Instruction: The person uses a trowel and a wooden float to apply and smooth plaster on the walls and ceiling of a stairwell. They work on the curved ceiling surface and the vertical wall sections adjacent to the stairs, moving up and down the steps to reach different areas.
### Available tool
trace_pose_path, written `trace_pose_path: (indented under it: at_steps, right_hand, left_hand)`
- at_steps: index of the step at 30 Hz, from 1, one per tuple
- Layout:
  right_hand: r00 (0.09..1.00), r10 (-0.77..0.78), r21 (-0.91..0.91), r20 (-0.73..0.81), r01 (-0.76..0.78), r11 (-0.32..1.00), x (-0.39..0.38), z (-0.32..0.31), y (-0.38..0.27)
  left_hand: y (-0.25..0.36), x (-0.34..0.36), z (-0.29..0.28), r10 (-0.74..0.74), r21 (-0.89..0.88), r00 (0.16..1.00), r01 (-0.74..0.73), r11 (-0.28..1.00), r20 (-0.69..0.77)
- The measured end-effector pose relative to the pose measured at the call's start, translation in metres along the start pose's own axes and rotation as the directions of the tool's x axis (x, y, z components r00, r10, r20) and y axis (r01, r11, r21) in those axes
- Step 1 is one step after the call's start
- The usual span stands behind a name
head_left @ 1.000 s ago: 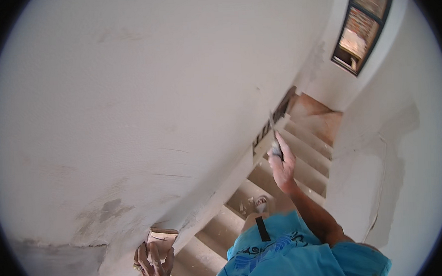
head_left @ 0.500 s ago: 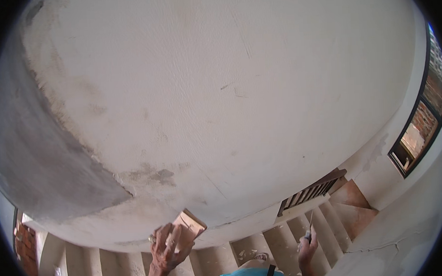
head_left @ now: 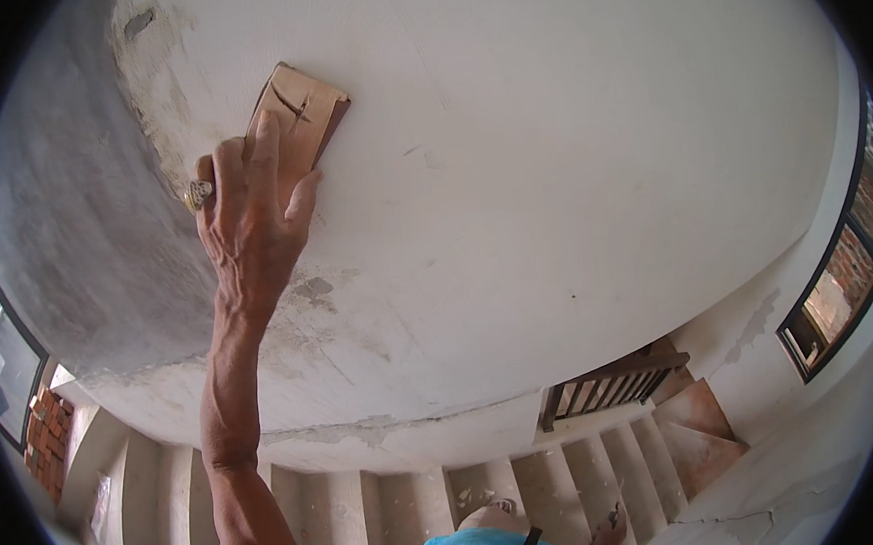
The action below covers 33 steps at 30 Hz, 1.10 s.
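Observation:
High on the white wall, my left hand presses a flat wooden sanding block against the surface. Its fingers lie along the block's back with the thumb at the near side, and a ring shows on one finger. The block's face has a dark split, and a reddish-brown edge shows along its right side. Low at the bottom edge, my right hand is closed round a thin-bladed scraper, only a small dark part of which shows.
A grey plastered patch with a rough edge covers the wall's left. Stairs with loose flakes run along the wall's foot. A dark railing stands at the lower right, with a framed window beyond. Bricks lie far left.
My left hand has carried the sanding block from near the wall's foot up and left onto the upper wall. My right hand has dropped lower toward the bottom edge.

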State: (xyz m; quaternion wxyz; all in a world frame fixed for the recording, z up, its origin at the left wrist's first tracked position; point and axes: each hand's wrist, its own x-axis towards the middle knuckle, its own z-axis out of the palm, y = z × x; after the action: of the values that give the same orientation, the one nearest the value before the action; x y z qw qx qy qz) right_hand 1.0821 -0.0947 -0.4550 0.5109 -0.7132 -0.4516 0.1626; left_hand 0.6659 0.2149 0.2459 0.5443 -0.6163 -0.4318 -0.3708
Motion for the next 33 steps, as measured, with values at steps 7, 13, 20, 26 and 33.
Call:
trace_pose_path:
  at_steps: [7,13,20,26,33]
  right_hand:
    - [0.898,0.414,-0.048,0.148,-0.412,0.91,0.013,0.006,-0.022]
    - [0.992,-0.126,-0.228,0.033,0.13,0.965,0.032,0.011,-0.036]
    - [0.962,0.259,-0.012,0.083,-0.259,0.966,0.043,0.012,-0.044]
    - [0.868,0.403,0.02,0.291,-0.426,0.904,0.0,0.064,0.066]
    - [0.979,-0.047,-0.266,0.196,0.1,0.959,-0.018,0.048,0.135]
  left_hand:
    - [0.066,-0.108,0.034,0.36,-0.098,0.91,-0.347,0.933,0.204]
    - [0.026,-0.012,0.041,0.27,-0.138,0.96,-0.277,0.951,-0.071]
    - [0.055,-0.01,0.035,0.294,-0.038,0.956,-0.294,0.955,-0.023]
    - [0.072,-0.07,0.022,0.238,-0.332,0.963,-0.185,0.925,0.128]
    - [-0.086,0.125,0.011,0.006,0.063,0.923,0.02,0.998,-0.384]
